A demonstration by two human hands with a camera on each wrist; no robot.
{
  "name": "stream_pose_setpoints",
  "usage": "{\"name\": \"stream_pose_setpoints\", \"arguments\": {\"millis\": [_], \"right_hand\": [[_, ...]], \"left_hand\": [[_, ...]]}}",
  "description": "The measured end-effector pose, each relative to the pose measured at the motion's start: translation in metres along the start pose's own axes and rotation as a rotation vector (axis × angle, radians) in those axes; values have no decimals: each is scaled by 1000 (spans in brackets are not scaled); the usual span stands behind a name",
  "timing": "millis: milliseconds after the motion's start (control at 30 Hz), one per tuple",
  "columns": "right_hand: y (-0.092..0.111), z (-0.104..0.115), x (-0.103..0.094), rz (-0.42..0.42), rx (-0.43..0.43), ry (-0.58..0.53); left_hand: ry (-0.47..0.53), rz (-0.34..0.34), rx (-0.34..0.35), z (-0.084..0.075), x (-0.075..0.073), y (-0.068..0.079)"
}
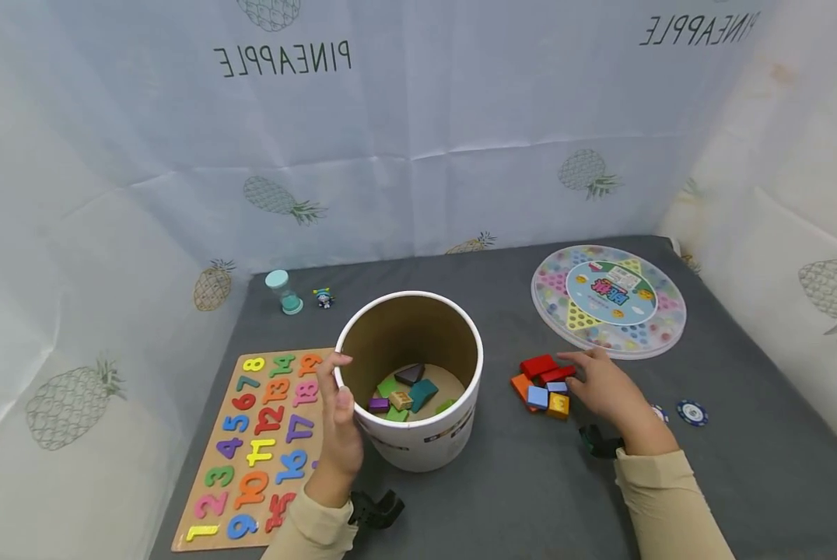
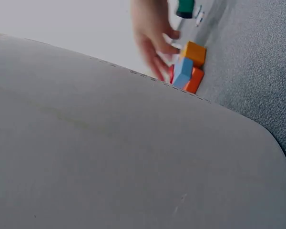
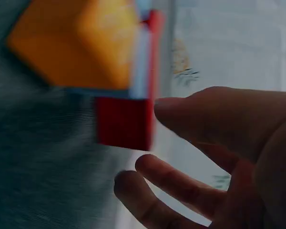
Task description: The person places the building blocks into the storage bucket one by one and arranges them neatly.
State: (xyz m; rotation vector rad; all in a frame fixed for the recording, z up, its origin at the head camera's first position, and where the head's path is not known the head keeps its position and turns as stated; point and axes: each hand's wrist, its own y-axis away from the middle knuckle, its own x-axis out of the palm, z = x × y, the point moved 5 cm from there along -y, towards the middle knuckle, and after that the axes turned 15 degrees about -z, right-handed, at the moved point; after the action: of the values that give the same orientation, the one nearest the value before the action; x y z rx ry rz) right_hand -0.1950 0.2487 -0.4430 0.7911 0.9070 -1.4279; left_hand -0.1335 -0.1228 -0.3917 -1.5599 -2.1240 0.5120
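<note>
Several blocks (image 1: 537, 397) lie right of the bucket (image 1: 425, 455). Right hand (image 1: 611, 393) is at their right side, fingers spread; left hand (image 1: 340, 432) grips bucket's left rim, likely steadying it.

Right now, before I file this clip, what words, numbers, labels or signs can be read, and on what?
"PINEAPPLE", mirrored, twice: on the cloth backdrop.
"1" through "19": coloured numerals on the number board.
Stylised characters on the round game board: too small to read surely.
Print on the white bucket: too small and blurred.
Marks on the chip: too small.
</note>
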Motion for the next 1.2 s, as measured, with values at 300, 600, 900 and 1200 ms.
{"name": "stream_pose_setpoints", "arguments": {"millis": [300,600,900,1200], "right_hand": [[-8,-5,26,-48,-38,-31],[-6,6,4,-229,7,34],[18,156,-83,-658,-422,-364],[19,214,-54,-520,-524,-404]], "left_hand": [[-22,-13,-9,1,-2,0],[-15,8,-1,0,0,2],[-22,-9,21,-1,-3,-1],[18,13,60,-1,1,-2]]}}
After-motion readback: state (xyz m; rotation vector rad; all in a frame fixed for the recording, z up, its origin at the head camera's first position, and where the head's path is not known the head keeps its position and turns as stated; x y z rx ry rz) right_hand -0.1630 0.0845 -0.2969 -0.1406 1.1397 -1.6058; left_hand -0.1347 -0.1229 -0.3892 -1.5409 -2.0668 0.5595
